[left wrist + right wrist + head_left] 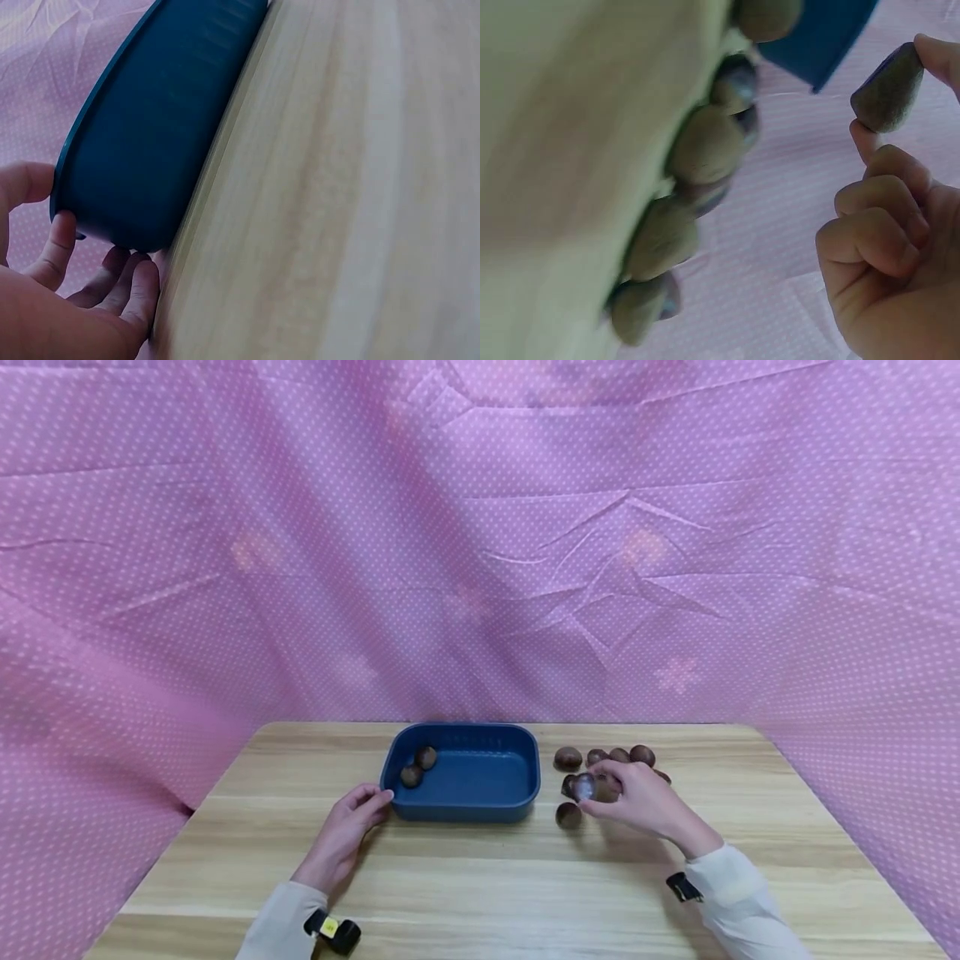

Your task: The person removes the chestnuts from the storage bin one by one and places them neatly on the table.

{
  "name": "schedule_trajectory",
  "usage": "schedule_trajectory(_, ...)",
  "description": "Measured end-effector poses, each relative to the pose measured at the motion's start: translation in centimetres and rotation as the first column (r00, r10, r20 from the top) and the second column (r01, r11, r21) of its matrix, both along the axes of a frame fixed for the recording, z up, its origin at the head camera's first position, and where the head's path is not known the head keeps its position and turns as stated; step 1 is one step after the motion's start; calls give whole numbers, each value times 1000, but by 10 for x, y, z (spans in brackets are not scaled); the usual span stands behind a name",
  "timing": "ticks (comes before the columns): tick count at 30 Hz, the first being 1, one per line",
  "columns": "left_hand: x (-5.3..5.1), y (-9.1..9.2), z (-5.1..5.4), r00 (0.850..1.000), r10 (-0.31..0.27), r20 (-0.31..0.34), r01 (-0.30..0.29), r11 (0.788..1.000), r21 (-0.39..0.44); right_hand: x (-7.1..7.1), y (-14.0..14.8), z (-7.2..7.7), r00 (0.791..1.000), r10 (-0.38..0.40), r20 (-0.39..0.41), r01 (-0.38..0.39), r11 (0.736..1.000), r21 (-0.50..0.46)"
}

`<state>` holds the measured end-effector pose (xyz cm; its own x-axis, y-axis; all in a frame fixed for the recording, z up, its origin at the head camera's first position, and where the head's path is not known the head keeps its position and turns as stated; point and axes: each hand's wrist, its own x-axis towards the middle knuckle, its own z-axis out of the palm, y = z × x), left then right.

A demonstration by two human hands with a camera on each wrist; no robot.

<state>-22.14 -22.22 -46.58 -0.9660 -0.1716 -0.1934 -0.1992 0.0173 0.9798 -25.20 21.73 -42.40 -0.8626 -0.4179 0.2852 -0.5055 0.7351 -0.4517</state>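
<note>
A dark blue rectangular plastic box (pixel 465 812) stands near the table's back edge, with two brown chestnuts (pixel 417 767) lying at its left end. My left hand (pixel 350 828) holds the box's front left corner, thumb at the rim and other fingers against the outside. Right of the box, my right hand (pixel 637 802) pinches one chestnut (pixel 889 90) between thumb and index finger. The right wrist view shows its other fingers curled towards the palm. Several loose chestnuts (pixel 567 759) lie on the table around and behind that hand, which partly hides some.
The light wooden table (pixel 480 885) has rounded back corners. A pink cloth (pixel 480 568) with white dots hangs behind it and along both sides. Each wrist wears a small black strapped device (pixel 332 932). One loose chestnut (pixel 568 816) lies nearest the front.
</note>
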Motion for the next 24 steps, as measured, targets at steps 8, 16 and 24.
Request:
schedule_trajectory(8, 2, 0, -1, 1000, 7, -8, -7, 1000, -4, 4, 19, -16, 996, -66, 60, 63, 997, 52)
schedule_trajectory(16, 4, 1, 0, 1000, 3, 1, -3, 1000, -19, 4, 25, -23, 989, -110, 96, 99, 988, 118)
schedule_trajectory(24, 4, 0, 0, 1000, -8, -15, 7, 1000, -18, 5, 27, -24, 990, -93, 106, 76, 985, 157)
